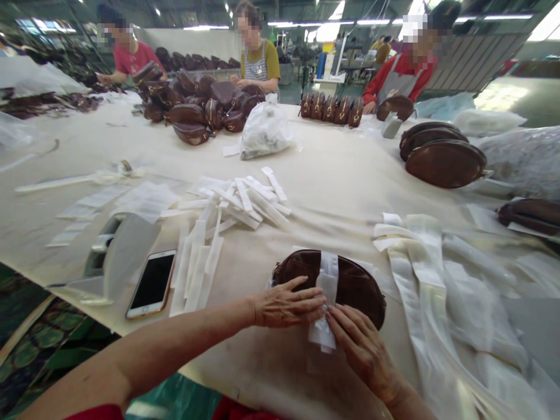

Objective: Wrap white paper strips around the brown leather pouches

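Note:
A dark brown oval leather bag (pixel 359 289) lies on the table in front of me, with a white strip (pixel 329 271) running across its middle. My left hand (pixel 291 302) rests on the bag's near left side, fingers stretched out flat, their tips on the strip. From the right, my right hand (pixel 361 344) has its fingers pressed together at the strip, by the bag's near edge. The strip's loose lower end hangs past that edge onto the table. What lies under the right fingertips is partly hidden.
Loose white strips (pixel 245 201) lie beyond the bag. To the left are a phone (pixel 151 284) and a grey tape dispenser (pixel 126 251). White sheeting (pixel 426 280) spreads at right. Stacked brown bags (pixel 446 163) and a plastic sack (pixel 266 131) stand farther back; several co-workers sit across.

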`<control>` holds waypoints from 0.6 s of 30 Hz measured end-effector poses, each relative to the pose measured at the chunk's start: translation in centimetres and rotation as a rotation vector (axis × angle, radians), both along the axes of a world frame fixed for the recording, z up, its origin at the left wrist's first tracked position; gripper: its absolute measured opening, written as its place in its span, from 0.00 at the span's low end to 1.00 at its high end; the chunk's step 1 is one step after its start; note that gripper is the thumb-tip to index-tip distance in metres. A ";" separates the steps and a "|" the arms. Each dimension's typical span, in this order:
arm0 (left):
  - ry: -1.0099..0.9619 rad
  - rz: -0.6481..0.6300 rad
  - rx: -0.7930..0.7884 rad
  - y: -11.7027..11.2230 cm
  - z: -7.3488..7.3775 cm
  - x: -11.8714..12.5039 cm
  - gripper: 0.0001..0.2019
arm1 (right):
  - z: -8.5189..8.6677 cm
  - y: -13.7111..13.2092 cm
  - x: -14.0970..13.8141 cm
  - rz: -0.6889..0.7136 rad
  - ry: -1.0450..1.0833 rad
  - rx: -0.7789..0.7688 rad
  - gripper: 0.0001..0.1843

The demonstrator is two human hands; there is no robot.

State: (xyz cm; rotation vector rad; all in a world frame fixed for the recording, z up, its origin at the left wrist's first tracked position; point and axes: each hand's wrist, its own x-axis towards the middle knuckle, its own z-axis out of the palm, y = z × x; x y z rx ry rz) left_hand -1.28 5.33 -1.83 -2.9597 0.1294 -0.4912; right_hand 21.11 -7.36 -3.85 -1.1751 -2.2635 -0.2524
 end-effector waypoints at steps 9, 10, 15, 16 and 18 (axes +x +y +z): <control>-0.036 0.124 -0.515 -1.7 2.4 1.7 0.14 | 0.4 0.1 -0.4 -0.038 0.044 0.010 0.19; -0.091 0.183 -0.543 -2.1 2.5 2.2 0.11 | 0.5 0.1 -0.5 -0.046 0.051 0.012 0.18; -0.268 0.198 -0.374 -3.5 1.3 3.5 0.10 | 1.0 -0.2 -1.1 -0.077 0.078 0.001 0.15; -0.315 0.188 -0.332 -3.5 0.9 3.4 0.10 | 1.0 -0.2 -1.2 -0.100 0.054 0.001 0.15; -0.335 0.155 -0.260 -3.1 -0.1 3.1 0.10 | 0.7 -0.2 -1.3 -0.149 -0.001 -0.004 0.15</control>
